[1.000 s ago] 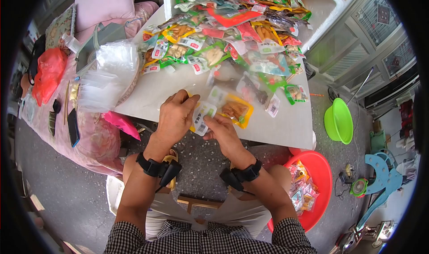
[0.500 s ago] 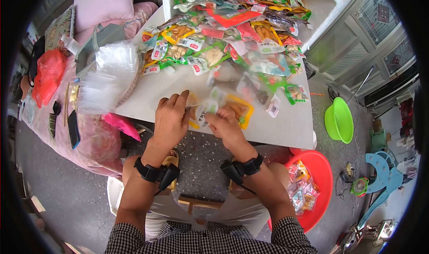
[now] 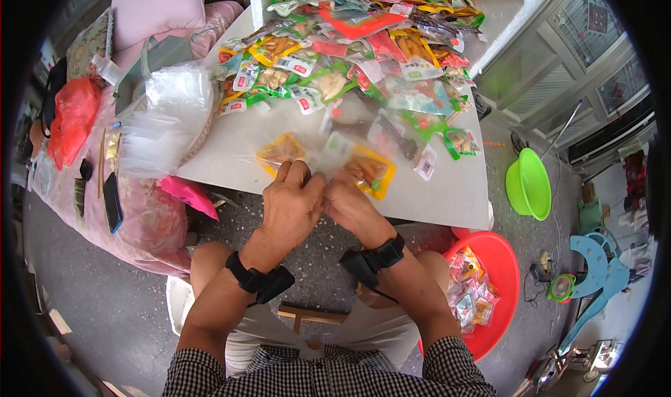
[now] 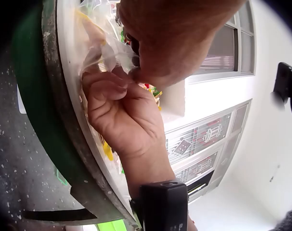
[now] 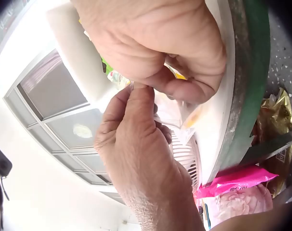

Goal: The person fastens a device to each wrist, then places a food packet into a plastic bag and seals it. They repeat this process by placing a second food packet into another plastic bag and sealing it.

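A yellow-edged snack packet (image 3: pixel 278 149) lies inside a clear plastic bag (image 4: pixel 103 48) at the table's near edge. My left hand (image 3: pixel 290 203) and right hand (image 3: pixel 353 205) meet at the near end of this bag. In the right wrist view, the thumb and forefinger of my left hand (image 5: pixel 141 130) pinch the film. My right hand (image 4: pixel 124 113) has its fingers curled at the bag's edge, right beside the left. Just beyond the right hand lies another yellow-edged packet (image 3: pixel 369 170). The hands hide the bag's near end.
Many colourful snack packets (image 3: pixel 328 82) are heaped at the back of the table (image 3: pixel 447 201), before a white foam box (image 3: pixel 500 40). Clear bags (image 3: pixel 157 131) lie at the left. A red basin (image 3: pixel 504 285) with bagged packets stands on the floor at the right.
The white-labelled packet that was between my hands now shows its yellow-edged part beyond them, inside the clear bag. My hands have come together, the left moving right and slightly down.
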Demonstrator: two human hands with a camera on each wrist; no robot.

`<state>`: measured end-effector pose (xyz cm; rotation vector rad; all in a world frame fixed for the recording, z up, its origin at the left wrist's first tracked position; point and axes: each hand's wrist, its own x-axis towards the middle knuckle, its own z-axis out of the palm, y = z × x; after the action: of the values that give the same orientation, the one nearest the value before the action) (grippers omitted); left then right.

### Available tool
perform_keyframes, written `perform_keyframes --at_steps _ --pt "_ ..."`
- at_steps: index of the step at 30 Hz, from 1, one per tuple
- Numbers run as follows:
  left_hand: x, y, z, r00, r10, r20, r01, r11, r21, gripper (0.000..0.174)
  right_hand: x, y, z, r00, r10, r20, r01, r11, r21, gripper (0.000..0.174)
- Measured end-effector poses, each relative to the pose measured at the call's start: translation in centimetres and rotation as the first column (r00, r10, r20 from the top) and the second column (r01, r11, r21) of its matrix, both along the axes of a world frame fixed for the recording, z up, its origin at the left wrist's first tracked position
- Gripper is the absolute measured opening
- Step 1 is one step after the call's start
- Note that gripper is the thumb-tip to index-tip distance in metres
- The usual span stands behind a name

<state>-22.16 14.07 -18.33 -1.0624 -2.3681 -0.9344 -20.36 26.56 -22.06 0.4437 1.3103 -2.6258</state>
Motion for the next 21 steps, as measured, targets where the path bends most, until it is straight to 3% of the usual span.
perform_keyframes --at_steps 2,4,8,13,17,18,21 --pt "-0.4 -0.1 -0.3 0.999 0.054 0.006 -0.054 0.998 -0.041 0.023 -0.3 0.2 -0.7 0.995 0.06 -0.075 -0.065 0.996 -0.054 0.015" --pt "-0.8 -0.4 -0.4 0.993 0.118 -0.016 -0.119 0.99 -0.08 0.023 -0.1 0.1 0.2 0.999 0.033 -0.011 -0.031 0.99 0.134 0.014" --pt "-0.7 -0.3 -0.5 0.996 0.09 -0.01 -0.09 0.995 -0.041 0.025 -0.1 0.5 0.7 0.996 0.048 0.077 -0.078 0.885 0.46 0.014" --pt "-0.3 0.2 -0.6 0.999 -0.045 0.009 0.044 0.994 0.102 0.027 -1.1 -0.5 -0.8 0.987 -0.128 -0.095 0.157 0.881 0.447 0.019" --pt "-1.2 -0.2 -0.3 0.999 0.017 0.04 -0.02 0.996 0.087 0.024 -1.8 -1.9 -1.9 0.907 -0.267 -0.326 0.37 0.874 0.314 0.025" --pt "-1.6 -0.4 -0.5 0.998 0.053 0.018 -0.054 0.996 0.077 0.022 -1.3 -1.9 -0.9 0.918 -0.209 -0.335 0.312 0.905 0.29 0.03" --pt "-2.4 -1.0 -0.6 0.99 0.128 0.06 -0.132 0.989 0.061 0.02 -0.2 -1.4 0.3 0.905 -0.08 -0.417 0.281 0.849 0.447 0.024"
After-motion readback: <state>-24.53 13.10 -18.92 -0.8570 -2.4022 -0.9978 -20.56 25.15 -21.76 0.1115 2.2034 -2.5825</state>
